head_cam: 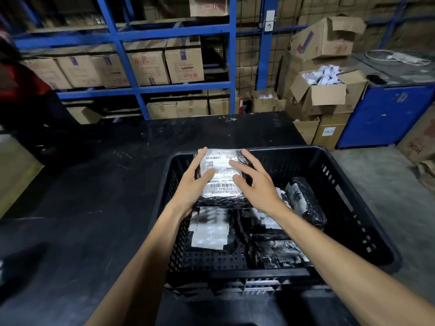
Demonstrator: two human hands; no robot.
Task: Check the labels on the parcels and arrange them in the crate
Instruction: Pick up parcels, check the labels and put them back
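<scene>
A black plastic-wrapped parcel with a white printed shipping label point(220, 177) is held over the far left corner of the black slatted plastic crate point(348, 189), which stands on the black scuffed surface point(82, 184). The left hand point(191, 184) cups the parcel's left edge, its fingers point(200, 158) running up along the side and the thumb pressed onto the label, so this hand is gripping the parcel. The right hand point(255, 182) lies over the label's right half with its fingers spread and open — resting on the wrap rather than curled round it, as far as the view shows. The label faces up toward the camera with its barcodes unobscured between the two hands, which suits reading it; the flat right hand probably steadies the slippery wrap or smooths it so the print lies legible. Whether the parcel's underside touches anything in the crate is hidden by the parcel itself. Below it in the crate lie more wrapped parcels: one with its white label up point(209, 229) near the left wall, a second point(263, 220) just beside it toward the middle, a third propped on its edge point(306, 203) to the right, and a crumpled one point(275, 252) nearest the camera. They sit loosely, some overlapping, so the arranging looks only partly done — the held parcel seems bound for the open far corner.
</scene>
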